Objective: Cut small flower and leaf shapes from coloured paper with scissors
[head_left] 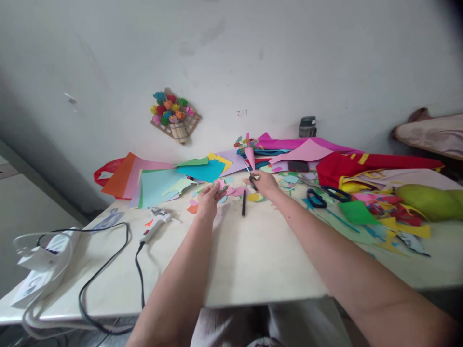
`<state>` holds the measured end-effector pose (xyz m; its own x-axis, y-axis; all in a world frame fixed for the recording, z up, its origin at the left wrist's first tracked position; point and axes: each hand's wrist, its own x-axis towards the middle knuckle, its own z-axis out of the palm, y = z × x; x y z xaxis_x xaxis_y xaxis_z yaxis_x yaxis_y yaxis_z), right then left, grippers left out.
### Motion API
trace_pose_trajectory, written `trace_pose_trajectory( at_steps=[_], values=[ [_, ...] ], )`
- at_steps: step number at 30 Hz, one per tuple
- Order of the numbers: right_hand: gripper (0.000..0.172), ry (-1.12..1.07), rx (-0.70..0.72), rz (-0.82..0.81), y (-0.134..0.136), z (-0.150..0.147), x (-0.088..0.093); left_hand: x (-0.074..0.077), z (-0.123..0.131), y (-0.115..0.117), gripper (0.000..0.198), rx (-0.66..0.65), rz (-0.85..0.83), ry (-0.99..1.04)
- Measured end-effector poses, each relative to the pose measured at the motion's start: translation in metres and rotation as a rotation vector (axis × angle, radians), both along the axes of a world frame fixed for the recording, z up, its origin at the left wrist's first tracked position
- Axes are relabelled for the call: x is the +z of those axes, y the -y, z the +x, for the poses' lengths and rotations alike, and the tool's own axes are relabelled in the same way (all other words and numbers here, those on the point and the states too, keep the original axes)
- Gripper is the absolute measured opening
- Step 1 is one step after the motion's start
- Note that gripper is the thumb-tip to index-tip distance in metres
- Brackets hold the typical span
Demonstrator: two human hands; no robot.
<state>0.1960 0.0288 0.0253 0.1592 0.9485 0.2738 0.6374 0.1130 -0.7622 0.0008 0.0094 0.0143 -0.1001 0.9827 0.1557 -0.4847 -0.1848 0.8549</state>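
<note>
My left hand (210,196) is closed over the table with a small pink paper piece (220,184) at its fingertips; some green shows beside it. In my right hand (265,183) is a pair of small scissors (252,179), its blades pointing up and away from me. Between my hands, a dark pen (243,204) lies on the white table (260,260). Small cut paper pieces, pink and yellow (254,197) among them, are spread around it. Just beyond the scissors stands a pink paper cone (249,156) with colourful paper flowers on top.
Coloured sheets (155,185) lie at the back left. A glue gun (155,226) and a power strip (47,265) with cables occupy the left side. To the right are large dark-handled scissors (327,194), paper scraps, red cloth (376,166) and green fruit (423,200). A bottle (307,127) stands against the wall.
</note>
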Motion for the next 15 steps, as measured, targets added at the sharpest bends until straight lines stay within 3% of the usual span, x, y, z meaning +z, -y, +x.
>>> trace_pose_trajectory(
  at_steps=[3,7,15],
  values=[
    [0.041,0.29,-0.138,-0.015,-0.001,0.022,0.003,-0.001,-0.001,0.0,0.038,-0.038,-0.017,-0.046],
    [0.033,0.553,-0.164,-0.162,0.0,0.037,0.002,-0.001,-0.001,0.002,0.039,-0.074,-0.041,-0.122],
    [0.033,0.646,-0.131,-0.229,0.002,0.036,0.002,-0.004,-0.001,0.003,0.038,-0.13,-0.093,-0.272]
  ],
)
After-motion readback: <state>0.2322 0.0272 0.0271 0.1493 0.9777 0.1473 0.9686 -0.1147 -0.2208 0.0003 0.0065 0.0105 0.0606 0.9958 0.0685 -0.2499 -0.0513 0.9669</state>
